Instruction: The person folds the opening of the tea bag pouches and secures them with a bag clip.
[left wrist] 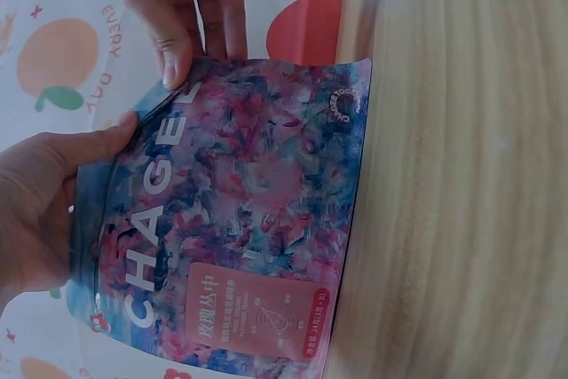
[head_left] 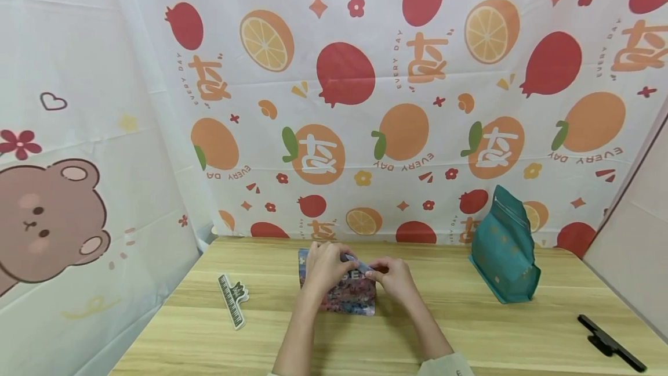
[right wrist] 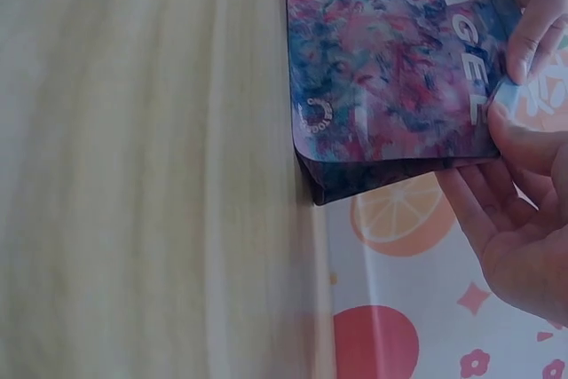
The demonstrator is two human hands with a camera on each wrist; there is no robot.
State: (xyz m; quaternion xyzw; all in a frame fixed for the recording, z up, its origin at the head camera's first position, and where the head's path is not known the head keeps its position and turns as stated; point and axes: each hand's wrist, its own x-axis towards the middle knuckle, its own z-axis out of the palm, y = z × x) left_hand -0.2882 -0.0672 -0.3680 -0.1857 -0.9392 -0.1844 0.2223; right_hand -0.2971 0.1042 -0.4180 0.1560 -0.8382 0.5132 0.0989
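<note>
At the middle of the light wooden table (head_left: 469, 329), near its far edge, stands a glossy stand-up pouch printed in mottled pink, blue and purple (head_left: 339, 295), upright on its base, white capital lettering and a salmon-pink label panel on its front. Pinched at its top edge from both sides: left hand (head_left: 325, 266) curled over the upper left corner, thumb pressed on the front face and fingers behind; right hand (head_left: 394, 278) just beside it on the upper right, thumb and fingertips nipping the rim. Both grips closed on the pouch, hands nearly touching each other above the lettering. Seen from the left wrist, same pouch (left wrist: 240, 219) filling the view, left hand (left wrist: 40, 210) at the rim and right hand (left wrist: 182, 15) gripping further along. Seen from the right wrist, pouch (right wrist: 390, 59) base resting on the wood, right hand (right wrist: 524, 219) open-palmed behind the rim with thumb on the front, left hand (right wrist: 541, 6) fingertips on the edge. To the left, well apart, flat on the table, a long white sealing clip with dark ruler-like markings (head_left: 232, 299). To the right, well apart, a teal stand-up bag with faint gold print (head_left: 504, 248), upright, top folded shut. Further right, near the table's front corner, a long black clip (head_left: 610, 342) lying flat. Behind everything, a white cloth backdrop with oranges and red fruit (head_left: 365, 103); at the left, a white sheet with a brown cartoon bear (head_left: 47, 219).
</note>
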